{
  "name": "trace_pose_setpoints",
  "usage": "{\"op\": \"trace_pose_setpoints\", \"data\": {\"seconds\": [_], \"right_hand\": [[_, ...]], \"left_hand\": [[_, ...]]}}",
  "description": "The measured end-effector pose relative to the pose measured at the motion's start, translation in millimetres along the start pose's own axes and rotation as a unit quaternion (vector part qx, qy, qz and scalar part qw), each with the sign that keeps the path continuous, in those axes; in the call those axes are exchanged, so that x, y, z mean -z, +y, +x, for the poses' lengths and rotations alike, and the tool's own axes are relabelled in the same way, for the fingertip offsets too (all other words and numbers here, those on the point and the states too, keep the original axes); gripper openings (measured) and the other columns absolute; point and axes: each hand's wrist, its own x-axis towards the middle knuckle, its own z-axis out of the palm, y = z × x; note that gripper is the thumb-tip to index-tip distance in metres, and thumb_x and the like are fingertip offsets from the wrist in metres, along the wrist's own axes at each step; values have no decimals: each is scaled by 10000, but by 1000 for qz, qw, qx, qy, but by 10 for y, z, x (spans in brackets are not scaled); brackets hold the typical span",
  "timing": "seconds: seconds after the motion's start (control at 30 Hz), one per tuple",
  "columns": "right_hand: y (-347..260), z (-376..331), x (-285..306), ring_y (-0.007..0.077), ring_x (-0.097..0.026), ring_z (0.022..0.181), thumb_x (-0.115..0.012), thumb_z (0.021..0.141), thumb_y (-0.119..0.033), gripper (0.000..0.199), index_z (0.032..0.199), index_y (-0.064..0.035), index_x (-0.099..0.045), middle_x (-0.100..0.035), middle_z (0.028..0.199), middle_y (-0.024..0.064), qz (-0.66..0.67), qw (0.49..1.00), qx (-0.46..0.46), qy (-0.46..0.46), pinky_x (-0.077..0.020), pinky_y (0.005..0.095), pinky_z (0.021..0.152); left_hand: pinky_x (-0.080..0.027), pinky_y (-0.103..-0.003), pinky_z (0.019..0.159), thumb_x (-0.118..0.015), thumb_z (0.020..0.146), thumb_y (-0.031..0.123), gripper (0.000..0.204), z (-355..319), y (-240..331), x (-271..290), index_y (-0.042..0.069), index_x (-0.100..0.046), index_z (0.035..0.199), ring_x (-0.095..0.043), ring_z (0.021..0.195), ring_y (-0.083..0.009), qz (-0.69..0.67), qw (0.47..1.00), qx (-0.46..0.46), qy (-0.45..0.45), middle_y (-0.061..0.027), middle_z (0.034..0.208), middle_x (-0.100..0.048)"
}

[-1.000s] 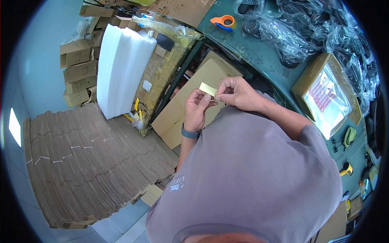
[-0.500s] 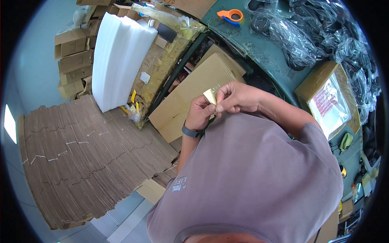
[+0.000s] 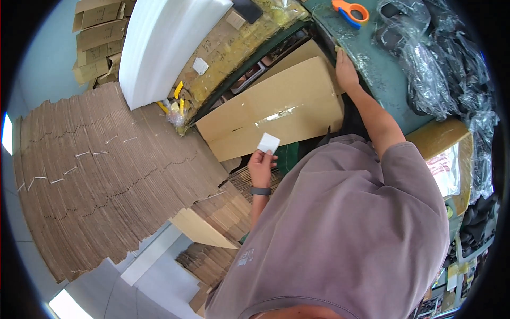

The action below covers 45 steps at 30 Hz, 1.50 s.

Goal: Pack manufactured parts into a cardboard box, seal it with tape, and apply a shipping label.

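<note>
My left hand [image 3: 260, 169], with a dark band on its wrist, pinches a small white square piece [image 3: 269, 142] that looks like a label or paper. It is held up in front of a large brown cardboard box [image 3: 228, 130], which has strips of shiny clear tape on its face. My right arm is stretched away to the edge of the green table [image 3: 380, 80]. There my right hand [image 3: 347, 72] has its fingers together, with a tiny yellowish bit at the tips; what it is cannot be made out.
Orange-and-blue scissors or a tape cutter [image 3: 351, 13] lies on the green table, beside dark items in clear plastic bags [image 3: 433, 69]. An open carton [image 3: 441, 141] stands at the right. White foam sheets [image 3: 154, 48] and stacked flat cardboard [image 3: 101, 175] fill the left.
My hands, earlier together at a small cream piece near my chest, have parted. The left has moved down, showing a white square; the right has reached far out to the table edge.
</note>
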Motion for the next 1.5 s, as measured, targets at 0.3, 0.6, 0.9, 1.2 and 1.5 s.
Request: {"op": "trace_pose_setpoints", "data": {"seconds": [0.3,0.6,0.9,1.2,1.5], "right_hand": [[-350,314,398,479,-769,1017,-685,976,-286,411,1179,70,-664,-781,1082,301,95,967,-136,-192,-615,576,899],[-524,-505,1634,139,-731,1041,-748,1065,-263,296,1248,-30,-744,-770,1120,35,725,597,-221,-261,-595,342,898],[77,88,-146,170,-709,1116,-803,1004,-427,563,1368,-9,-703,-766,1212,97,564,742,-228,-283,-575,357,967],[-975,-182,-55,372,-556,1480,-597,1061,-644,919,1611,80,-461,-559,1591,300,353,920,-161,-55,-410,411,1245],[-1477,-836,560,508,-687,1248,-616,976,-749,884,1366,43,-660,-713,1293,364,174,925,-317,-112,-548,553,1070]], "left_hand": [[-626,-337,867,-711,980,-62,231,277,725,-1014,-24,-747,1204,-784,1045,-255,106,931,-349,-12,-148,1230,-784],[-591,-437,1038,-717,927,-63,369,817,1175,-2001,-10,-739,1292,-706,1280,-401,336,726,-569,-191,-234,1457,-681],[-406,-484,1260,-808,914,83,832,965,474,-1366,3,-408,1639,-471,1517,-464,454,762,-398,-236,-287,1624,-499],[-393,-497,1261,-809,971,319,795,1710,-640,229,-40,-469,1593,-506,1490,-459,402,884,-233,-45,-301,1587,-544],[-359,-506,1285,-569,1009,731,1022,3785,-1171,3462,-142,-501,1537,-454,1528,-480,283,878,80,377,-354,1609,-503]]}}
